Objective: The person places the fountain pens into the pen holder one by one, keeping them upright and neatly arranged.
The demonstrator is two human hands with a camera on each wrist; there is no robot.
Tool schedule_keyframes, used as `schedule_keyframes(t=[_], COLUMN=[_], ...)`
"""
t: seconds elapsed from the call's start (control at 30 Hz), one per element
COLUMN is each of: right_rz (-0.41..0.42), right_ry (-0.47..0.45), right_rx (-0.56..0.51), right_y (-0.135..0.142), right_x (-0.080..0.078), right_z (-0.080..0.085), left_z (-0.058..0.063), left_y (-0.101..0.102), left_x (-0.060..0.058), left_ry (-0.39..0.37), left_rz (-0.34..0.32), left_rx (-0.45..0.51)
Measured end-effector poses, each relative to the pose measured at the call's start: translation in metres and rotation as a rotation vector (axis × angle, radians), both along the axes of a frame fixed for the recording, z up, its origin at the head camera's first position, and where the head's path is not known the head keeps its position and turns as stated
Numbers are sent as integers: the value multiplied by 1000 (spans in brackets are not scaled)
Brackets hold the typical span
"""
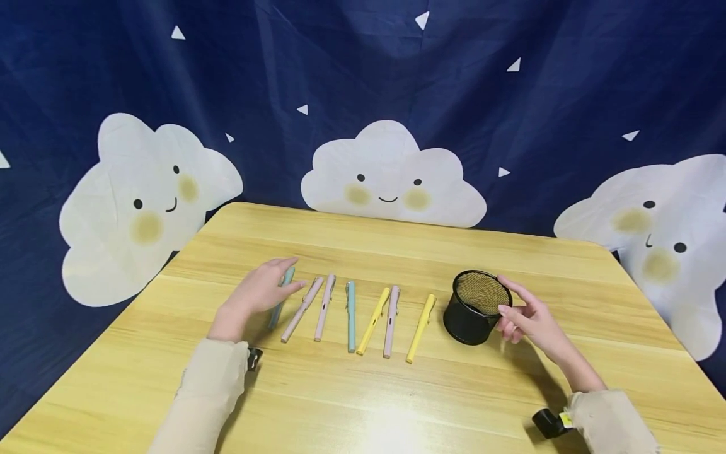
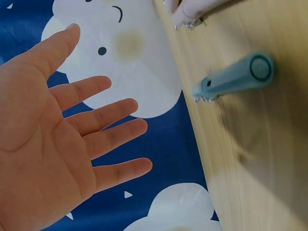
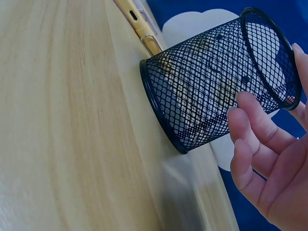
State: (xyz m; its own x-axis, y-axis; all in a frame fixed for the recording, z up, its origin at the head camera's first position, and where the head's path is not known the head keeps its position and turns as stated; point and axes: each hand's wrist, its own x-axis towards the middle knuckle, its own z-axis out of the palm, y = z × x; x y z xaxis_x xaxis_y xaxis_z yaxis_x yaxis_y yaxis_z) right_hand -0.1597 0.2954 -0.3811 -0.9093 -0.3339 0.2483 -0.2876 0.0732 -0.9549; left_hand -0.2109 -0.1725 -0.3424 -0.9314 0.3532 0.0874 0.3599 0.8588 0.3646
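Note:
My left hand (image 1: 258, 293) hovers above the leftmost teal pen (image 1: 276, 315) and hides part of it. The left wrist view shows its palm with the fingers spread and nothing held, apart from that pen. A black mesh pen holder (image 1: 467, 325) stands upright on the right, and my right hand (image 1: 530, 321) holds its rim and side. In the right wrist view, bent fingers lie close against the mesh. Between the hands lie lilac pens (image 1: 325, 308), a second teal pen (image 1: 351, 317) and yellow pens (image 1: 421, 328), all with clips.
The pens lie roughly in a row on a light wooden table (image 1: 317, 403), some slanted. Behind the table's far edge hangs a dark blue cloth (image 1: 363, 63) with white smiling clouds (image 1: 391, 164). A small black device (image 1: 550, 422) is at my right wrist.

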Motion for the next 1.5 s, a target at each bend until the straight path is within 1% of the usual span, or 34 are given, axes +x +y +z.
schedule_keyframes(t=[0.2,0.47,0.7,0.9,1.17,1.5], right_rz=[18,-1,4,11,13,27], right_ry=[15,15,18,30,39,46], right_rx=[-3,3,1,-1,6,0], right_y=[0,1,2,1,1,0], right_x=[0,0,0,0,1,1], right_z=[0,-1,-2,-1,0,1], left_z=[1,5,7,3,-2,-8], left_y=[-9,-19,-27,-33,-38,-43], left_x=[-2,-4,-8,-13,-20,-27], left_ry=[-41,-94,-146,-158,-138,-210], left_rz=[12,4,-30,-45,-88,-139], left_rx=[11,32,33,43,66,114])
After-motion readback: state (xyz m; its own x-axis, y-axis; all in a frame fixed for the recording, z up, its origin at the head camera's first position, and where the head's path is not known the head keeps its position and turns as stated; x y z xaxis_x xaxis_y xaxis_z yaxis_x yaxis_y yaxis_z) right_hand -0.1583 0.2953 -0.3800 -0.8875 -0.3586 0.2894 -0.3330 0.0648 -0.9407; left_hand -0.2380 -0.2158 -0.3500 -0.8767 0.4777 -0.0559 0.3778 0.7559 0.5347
